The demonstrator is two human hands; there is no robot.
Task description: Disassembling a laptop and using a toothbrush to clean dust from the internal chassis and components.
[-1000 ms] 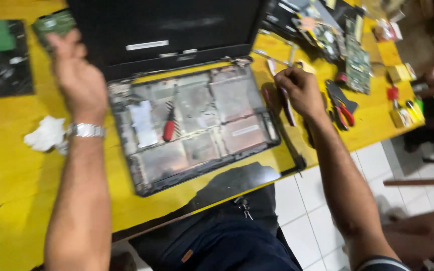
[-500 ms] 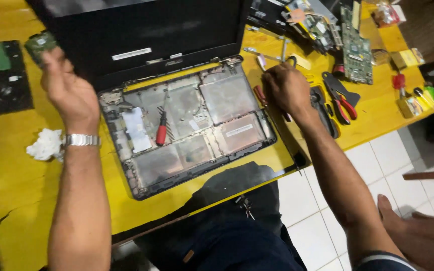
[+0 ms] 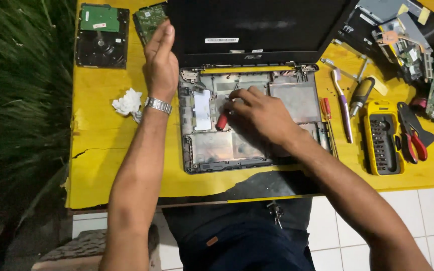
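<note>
My right hand lies inside the opened laptop base, fingers pinched on the red-handled screwdriver near the shell's middle. Farther up, my left hand presses flat, holding nothing, against the screen's left edge. Bare yellow table lies left; tools crowd the right.

1. A black opened laptop base shell with its keyboard deck removed lies flat on the yellow tabletop, screen lid raised at the far edge.
2. A small red-handled screwdriver rests inside the shell, near the middle.
</note>
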